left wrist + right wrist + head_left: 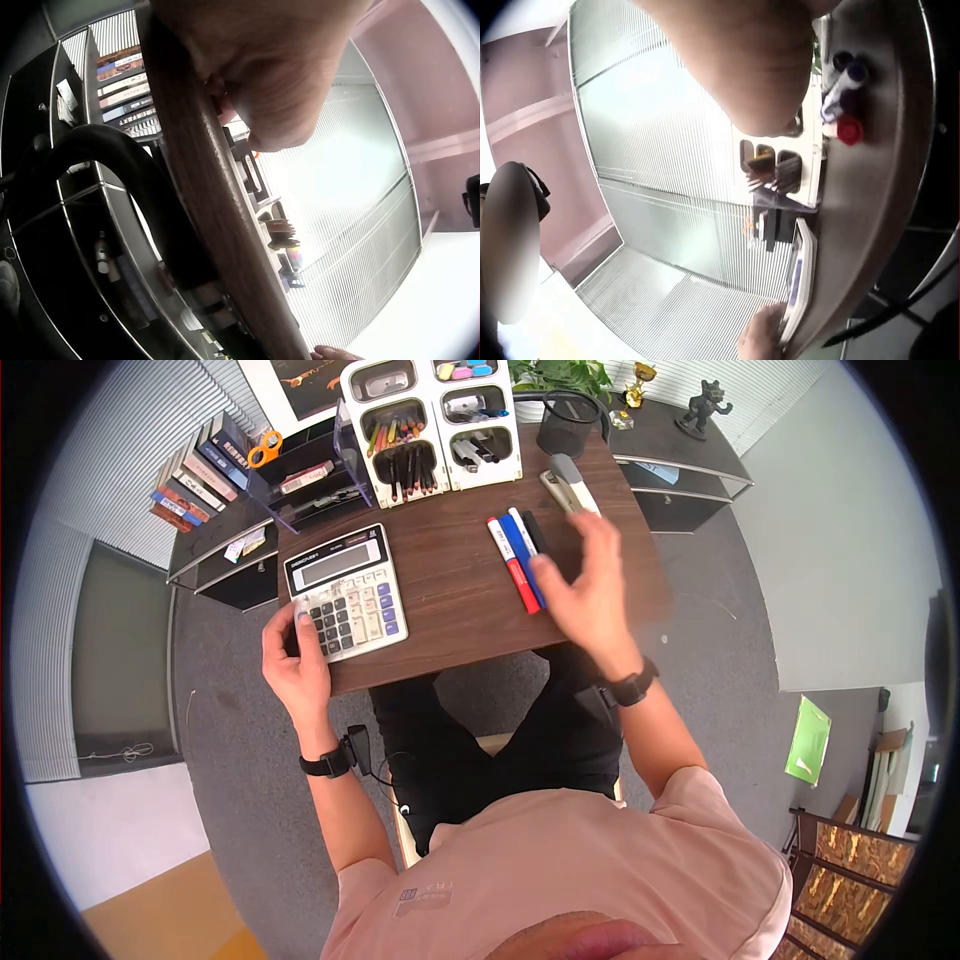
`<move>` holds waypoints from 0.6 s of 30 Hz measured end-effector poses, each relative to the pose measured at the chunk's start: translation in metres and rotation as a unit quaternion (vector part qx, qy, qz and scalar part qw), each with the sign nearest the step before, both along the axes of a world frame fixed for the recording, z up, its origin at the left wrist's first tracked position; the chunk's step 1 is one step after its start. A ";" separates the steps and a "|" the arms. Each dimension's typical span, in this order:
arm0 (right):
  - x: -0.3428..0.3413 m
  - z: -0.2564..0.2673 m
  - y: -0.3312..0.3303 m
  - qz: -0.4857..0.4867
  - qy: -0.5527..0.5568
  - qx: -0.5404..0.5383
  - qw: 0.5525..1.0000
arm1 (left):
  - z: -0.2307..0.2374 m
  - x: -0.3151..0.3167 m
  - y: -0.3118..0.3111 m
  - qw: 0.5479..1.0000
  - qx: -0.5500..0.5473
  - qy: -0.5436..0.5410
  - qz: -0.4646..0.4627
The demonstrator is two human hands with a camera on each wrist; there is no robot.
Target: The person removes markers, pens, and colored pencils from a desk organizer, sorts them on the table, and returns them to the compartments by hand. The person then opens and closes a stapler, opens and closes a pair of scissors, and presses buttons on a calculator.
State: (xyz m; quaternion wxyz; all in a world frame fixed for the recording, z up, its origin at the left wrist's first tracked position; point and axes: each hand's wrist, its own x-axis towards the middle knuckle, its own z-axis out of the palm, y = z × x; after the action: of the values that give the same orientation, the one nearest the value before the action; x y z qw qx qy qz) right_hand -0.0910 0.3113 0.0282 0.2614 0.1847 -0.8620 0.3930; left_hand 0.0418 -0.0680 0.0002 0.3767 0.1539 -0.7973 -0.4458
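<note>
A white desktop calculator [362, 622] with dark and blue keys lies on the left of the brown desk [450, 605]. My left hand [298, 672] grips its lower left side, the thumb over the edge of the keypad and the fingers along the outside. In the right wrist view, the left hand [761, 334] shows at the calculator's [802, 281] edge. Several markers lie side by side at the right, among them a red-capped marker [523, 585]. Over their right side is my right hand [598, 595], fingers extended, the thumb overlapping a blue marker. Beyond its fingertips lies a grey-and-white stapler [570, 485].
A white organizer [440, 420] with pencils and pens stands at the desk's back, beside a black mesh cup [567, 428]. Orange scissors [265, 450] sit in a dark holder at back left. Books [205, 470] stand on a side cabinet.
</note>
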 end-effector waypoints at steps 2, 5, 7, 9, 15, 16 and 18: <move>-0.022 0.002 0.021 -0.062 0.046 0.021 0.997 | 0.000 0.000 0.000 1.000 -0.003 0.006 0.001; -0.056 -0.003 0.045 -0.116 0.043 0.046 0.991 | 0.001 0.000 0.001 1.000 -0.011 -0.003 0.005; -0.071 -0.003 0.052 -0.097 -0.098 0.078 0.987 | 0.002 0.001 0.001 0.999 -0.033 -0.003 0.004; -0.077 -0.003 0.049 -0.099 -0.073 0.066 0.990 | 0.001 0.001 0.000 1.000 -0.021 -0.005 0.004; -0.067 0.000 0.039 -0.107 -0.099 0.102 0.984 | 0.000 0.000 0.000 1.000 -0.010 -0.008 0.002; -0.062 -0.001 0.038 -0.107 -0.086 0.095 0.986 | 0.000 0.000 -0.001 1.000 -0.020 -0.008 0.005; -0.057 -0.002 0.039 -0.109 -0.076 0.088 0.987 | -0.002 0.001 -0.002 1.000 -0.021 -0.011 0.007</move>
State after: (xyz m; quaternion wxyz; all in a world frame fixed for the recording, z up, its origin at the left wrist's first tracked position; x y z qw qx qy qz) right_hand -0.1479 0.3499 0.0265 0.2193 0.0812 -0.9255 0.2978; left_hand 0.0424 -0.0703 -0.0016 0.3744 0.1566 -0.8093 -0.4246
